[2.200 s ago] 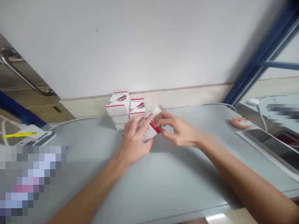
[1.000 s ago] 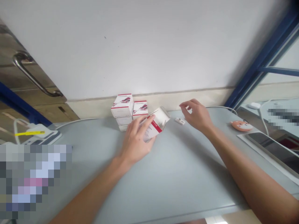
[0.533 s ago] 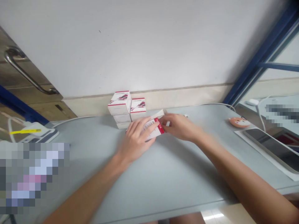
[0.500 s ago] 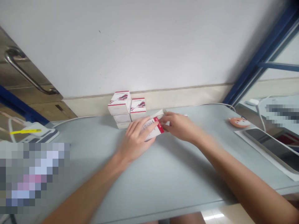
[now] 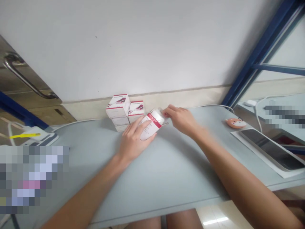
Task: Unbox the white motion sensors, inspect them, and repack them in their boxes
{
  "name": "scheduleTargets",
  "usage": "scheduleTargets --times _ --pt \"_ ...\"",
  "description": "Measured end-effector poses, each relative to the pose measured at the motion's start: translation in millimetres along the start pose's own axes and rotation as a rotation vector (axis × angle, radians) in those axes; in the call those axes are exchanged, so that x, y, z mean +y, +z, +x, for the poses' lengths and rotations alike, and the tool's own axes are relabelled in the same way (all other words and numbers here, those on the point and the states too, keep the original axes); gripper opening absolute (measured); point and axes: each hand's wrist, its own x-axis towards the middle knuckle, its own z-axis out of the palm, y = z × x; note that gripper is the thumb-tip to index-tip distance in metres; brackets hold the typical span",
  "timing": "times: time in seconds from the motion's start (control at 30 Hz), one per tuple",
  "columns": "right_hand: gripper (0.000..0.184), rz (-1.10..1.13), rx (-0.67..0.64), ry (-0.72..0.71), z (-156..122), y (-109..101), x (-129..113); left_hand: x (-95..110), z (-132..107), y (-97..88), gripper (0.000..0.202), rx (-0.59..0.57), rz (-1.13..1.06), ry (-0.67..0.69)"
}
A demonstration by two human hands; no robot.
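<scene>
My left hand (image 5: pixel 132 140) is wrapped round a white and red cardboard box (image 5: pixel 149 129), which lies tilted with its open end toward the right. A white rounded item in clear plastic (image 5: pixel 157 115) sticks out of that open end. The fingertips of my right hand (image 5: pixel 179 118) are pinched on the plastic at its outer end. What kind of item it is, I cannot make out. Just behind my left hand, similar small boxes (image 5: pixel 117 111) are stacked against the wall, with another box (image 5: pixel 136 108) beside them.
On the right, a dark phone-shaped slab (image 5: pixel 271 148) lies on a white sheet, near an orange animal-faced object (image 5: pixel 235 123). A white power strip (image 5: pixel 45 139) with a yellow tag sits at the left. White cables run along the wall; blue metal posts (image 5: pixel 257 60) flank the grey table (image 5: pixel 152 187).
The white item in plastic now shows at the box's open end, where my right hand has drawn back slightly. My left hand still grips the box. The view has shifted a little.
</scene>
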Motion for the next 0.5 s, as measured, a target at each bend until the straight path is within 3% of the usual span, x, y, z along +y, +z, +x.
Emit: scheduleTargets --times 0.1,0.2,0.4,0.5 --pt "0.02 0.341 0.022 0.087 0.0 -1.5 19.2 2.7 -0.8 -0.2 0.038 -0.015 -0.031 -0.009" --pt "0.017 0.688 0.033 0.128 1.3 5.5 23.8 4.0 -1.6 -1.2 0.037 -0.024 -0.058 -0.057" --pt "0.028 1.04 0.159 0.299 6.6 15.4 13.7 4.9 -2.6 -2.5 0.04 -0.064 -0.118 -0.124" --pt "0.022 1.242 0.3 0.465 10.4 11.0 17.7 5.0 -3.5 -3.1 0.039 -0.084 -0.126 -0.142"
